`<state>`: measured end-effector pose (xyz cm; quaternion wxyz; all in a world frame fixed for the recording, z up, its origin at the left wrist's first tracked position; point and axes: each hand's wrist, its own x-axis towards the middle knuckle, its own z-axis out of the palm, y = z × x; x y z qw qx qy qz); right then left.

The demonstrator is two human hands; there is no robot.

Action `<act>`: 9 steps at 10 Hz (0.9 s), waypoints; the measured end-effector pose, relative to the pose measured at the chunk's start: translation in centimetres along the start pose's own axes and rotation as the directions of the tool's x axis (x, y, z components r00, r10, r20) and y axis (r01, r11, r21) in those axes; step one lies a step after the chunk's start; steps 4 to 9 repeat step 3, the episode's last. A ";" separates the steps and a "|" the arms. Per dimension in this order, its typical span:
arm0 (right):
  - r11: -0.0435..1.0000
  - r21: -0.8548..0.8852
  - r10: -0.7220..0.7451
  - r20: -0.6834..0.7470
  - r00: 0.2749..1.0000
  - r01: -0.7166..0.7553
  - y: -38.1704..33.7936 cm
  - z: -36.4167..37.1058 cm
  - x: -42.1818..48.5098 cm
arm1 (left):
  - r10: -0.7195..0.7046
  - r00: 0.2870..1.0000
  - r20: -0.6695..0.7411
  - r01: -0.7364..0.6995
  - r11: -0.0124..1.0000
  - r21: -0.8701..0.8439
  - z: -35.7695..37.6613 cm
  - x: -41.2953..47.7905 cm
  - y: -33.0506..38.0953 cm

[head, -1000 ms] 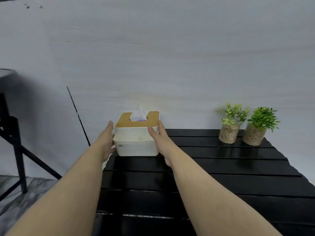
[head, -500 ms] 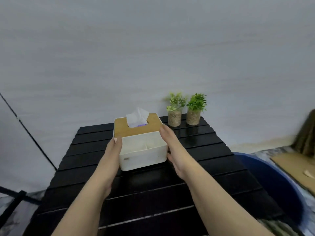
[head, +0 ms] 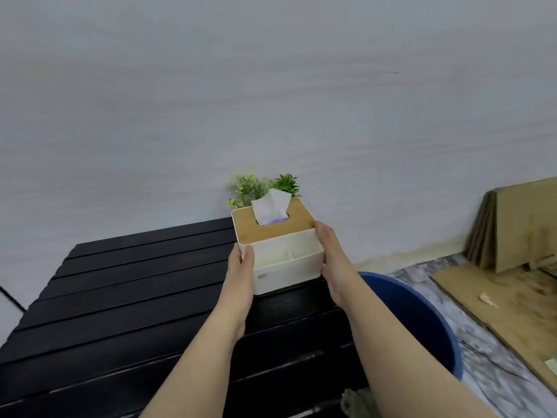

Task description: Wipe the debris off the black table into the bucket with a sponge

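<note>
Tissue box (head: 278, 245) travelling from table's (head: 135, 297) ten o'clock corner toward two o'clock, both hands (head: 241, 273) gripping, plants (head: 262, 188) becoming hidden behind.

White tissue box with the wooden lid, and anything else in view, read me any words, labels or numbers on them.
No text can be read anywhere.
White tissue box with wooden lid: a small mark low on its front left, too small and blurred to read.
Blue plastic bucket: no print showing.
</note>
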<state>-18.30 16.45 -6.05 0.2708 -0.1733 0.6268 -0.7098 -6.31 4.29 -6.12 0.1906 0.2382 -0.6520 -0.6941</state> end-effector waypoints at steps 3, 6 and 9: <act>0.998 -0.067 -0.020 -0.019 1.000 0.019 -0.6 -0.5 -0.6 | -0.078 0.994 -0.075 0.081 0.996 0.039 0.0 -0.7 0.8; 0.998 -0.067 -0.020 -0.019 1.000 0.019 -0.6 -0.5 -0.6 | -0.078 0.994 -0.075 0.081 0.996 0.039 0.0 -0.7 0.8; 0.998 -0.067 -0.020 -0.019 1.000 0.019 -0.6 -0.5 -0.6 | -0.078 0.994 -0.075 0.081 0.996 0.039 0.0 -0.7 0.8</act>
